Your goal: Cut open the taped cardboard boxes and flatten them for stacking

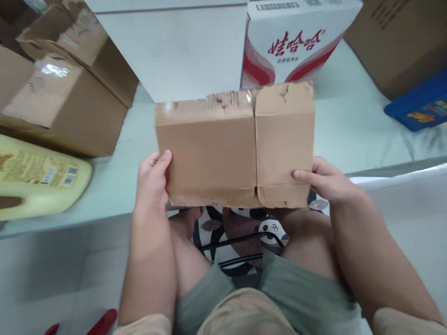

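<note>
Between my two hands is a flattened brown cardboard box (209, 156), held level above my lap at the front edge of the low table. Its upper edge is torn and creased, and a fold line with small slits runs down its right part. My left hand (152, 179) grips the left edge, thumb on the face and fingers behind. At the lower right edge my right hand (324, 179) pinches the cardboard in the same way, thumb on top. The fingers behind the sheet are hidden on both sides.
Brown cardboard boxes (94, 111) and a yellow jug (45, 177) stand on the left of the green-covered table (349, 135). Behind the cardboard are a large white box (181, 51) and a red-and-white carton (293, 46). A blue package (419, 102) lies right, beside another brown box (401, 42).
</note>
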The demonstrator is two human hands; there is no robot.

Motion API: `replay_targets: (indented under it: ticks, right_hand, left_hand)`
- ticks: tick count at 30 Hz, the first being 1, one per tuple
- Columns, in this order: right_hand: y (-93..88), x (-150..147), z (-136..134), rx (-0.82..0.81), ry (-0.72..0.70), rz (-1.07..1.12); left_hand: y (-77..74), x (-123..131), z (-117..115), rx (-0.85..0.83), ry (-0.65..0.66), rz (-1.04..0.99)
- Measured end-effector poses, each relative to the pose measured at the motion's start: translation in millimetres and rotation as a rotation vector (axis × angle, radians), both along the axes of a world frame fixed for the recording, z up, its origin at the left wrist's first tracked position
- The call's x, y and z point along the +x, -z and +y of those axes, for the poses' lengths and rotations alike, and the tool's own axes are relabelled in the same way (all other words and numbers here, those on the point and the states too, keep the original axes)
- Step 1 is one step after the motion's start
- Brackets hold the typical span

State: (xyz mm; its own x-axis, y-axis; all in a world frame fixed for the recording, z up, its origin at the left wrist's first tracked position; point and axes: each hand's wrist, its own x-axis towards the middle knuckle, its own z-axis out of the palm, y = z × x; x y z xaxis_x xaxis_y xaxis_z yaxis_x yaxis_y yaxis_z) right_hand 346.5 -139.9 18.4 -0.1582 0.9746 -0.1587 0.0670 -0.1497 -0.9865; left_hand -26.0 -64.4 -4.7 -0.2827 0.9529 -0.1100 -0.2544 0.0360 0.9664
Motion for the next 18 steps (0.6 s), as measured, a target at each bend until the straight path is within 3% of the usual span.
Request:
replay_targets:
  ticks: [4, 6, 8, 11, 14, 18]
  right_hand:
    - [12.6, 36.4, -54.3, -0.11, 0.528, 0.049]
    - [20.7, 65.3, -74.1, -0.001, 0.852, 0.02]
    - [24.3, 96.1, -85.1, 0.12, 1.042, -0.028]
    - [19.3, 134.9, -85.0, 0.166, 1.102, -0.12]
    - [6.1, 157.4, -64.6, 0.215, 1.13, -0.24]
    - [-19.5, 174.0, 9.8, 0.218, 1.229, -0.321]
  left_hand:
    - [2.8, 1.6, 3.2, -0.094, 0.017, -0.055]
    - [1.9, 2.2, 3.2, -0.088, 0.055, -0.096]
    - [0.2, 3.9, 2.6, -0.067, 0.093, -0.117]
    - [-2.8, 8.7, 2.6, -0.07, 0.126, -0.137]
    - [-6.7, 14.7, 3.2, -0.085, 0.113, -0.195]
    - [-14.0, 21.3, 2.8, -0.105, 0.116, -0.308]
